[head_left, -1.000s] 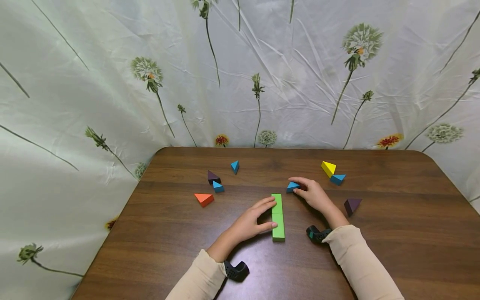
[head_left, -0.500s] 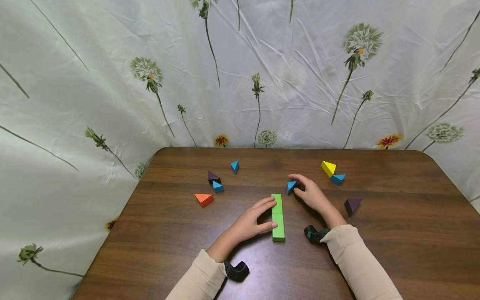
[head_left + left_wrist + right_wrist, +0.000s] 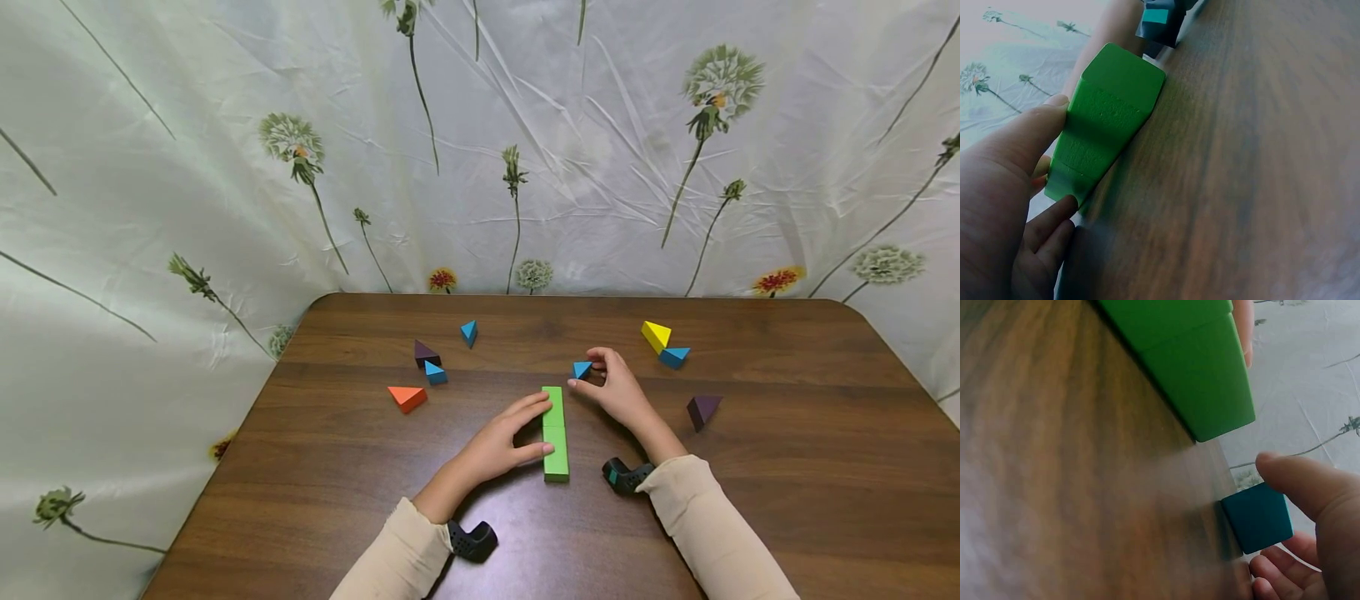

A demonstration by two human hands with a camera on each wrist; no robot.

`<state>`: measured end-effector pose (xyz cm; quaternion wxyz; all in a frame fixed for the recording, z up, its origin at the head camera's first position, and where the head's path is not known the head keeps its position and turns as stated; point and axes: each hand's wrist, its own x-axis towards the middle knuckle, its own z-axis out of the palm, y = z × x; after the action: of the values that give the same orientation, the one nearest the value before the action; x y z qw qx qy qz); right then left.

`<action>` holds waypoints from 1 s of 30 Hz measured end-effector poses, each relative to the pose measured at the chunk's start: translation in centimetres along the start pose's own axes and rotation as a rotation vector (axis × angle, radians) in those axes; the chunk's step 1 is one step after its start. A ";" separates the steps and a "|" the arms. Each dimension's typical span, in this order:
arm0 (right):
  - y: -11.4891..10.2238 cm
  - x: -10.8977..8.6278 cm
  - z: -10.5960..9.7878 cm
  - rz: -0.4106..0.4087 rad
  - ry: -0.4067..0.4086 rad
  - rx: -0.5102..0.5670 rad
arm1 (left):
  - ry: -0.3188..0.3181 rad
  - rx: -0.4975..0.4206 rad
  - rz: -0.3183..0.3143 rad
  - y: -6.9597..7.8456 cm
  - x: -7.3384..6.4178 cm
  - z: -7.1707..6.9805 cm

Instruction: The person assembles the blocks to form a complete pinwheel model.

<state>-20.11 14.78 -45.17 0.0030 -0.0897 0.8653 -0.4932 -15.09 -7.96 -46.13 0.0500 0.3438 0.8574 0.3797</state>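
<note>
Two green rectangular blocks lie end to end in a line, a far one and a near one. My left hand rests at their left side, thumb on the near block and fingertips on the far one. Beyond their far end, to the right, a small blue triangular block sits on the table. My right hand has it between thumb and fingers. In the right wrist view the thumb crosses over the blue block, with curled fingers behind it.
On the brown table, an orange triangular block, a purple one and two blue ones lie left. At right are yellow, blue and purple blocks. A flowered curtain hangs behind.
My right hand has turned the blue triangular block and shifted it slightly left; its thumb has moved round to the block's near side. My left hand stays on the green blocks.
</note>
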 end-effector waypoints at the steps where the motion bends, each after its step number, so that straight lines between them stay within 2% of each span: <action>1: 0.0 0.0 0.0 0.002 0.008 0.001 | 0.001 -0.003 0.001 0.0 0.0 0.0; 13: 0.1 0.0 0.0 -0.021 0.033 0.029 | 0.000 -0.004 0.002 0.0 0.0 -0.2; 25: -0.3 0.4 0.1 -0.123 -0.011 0.023 | 0.006 0.004 0.018 0.1 0.0 -0.1; 30: -0.5 0.6 0.4 -0.139 -0.050 0.030 | 0.002 -0.003 0.016 0.1 0.0 -0.1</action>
<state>-20.59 14.11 -44.89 -0.0084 -0.1618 0.8491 -0.5028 -15.05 -7.99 -46.03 0.0468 0.3503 0.8540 0.3818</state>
